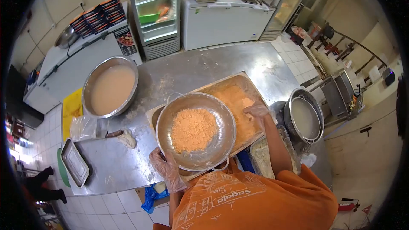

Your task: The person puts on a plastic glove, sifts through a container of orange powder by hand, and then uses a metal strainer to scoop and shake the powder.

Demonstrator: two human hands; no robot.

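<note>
A steel tabletop (159,74) is being occupied toward 10 o'clock by a bowl (135,76) of cloudy liquid (111,89). At centre, a colander (226,132) of orange crumbs (194,130) is being kept over the 8 o'clock part of a tray (226,86). The rim is apparently being grasped in the left hand's grip (167,169); whether the right hand's grip (260,113) is being clenched or released over the orange flour (232,98) cannot be told. Flour handling is seemingly being done; steady rim support is presumably being called for. The round colander is facing upward, lacking a long axis; the tray's is running 8-to-2 o'clock.
</note>
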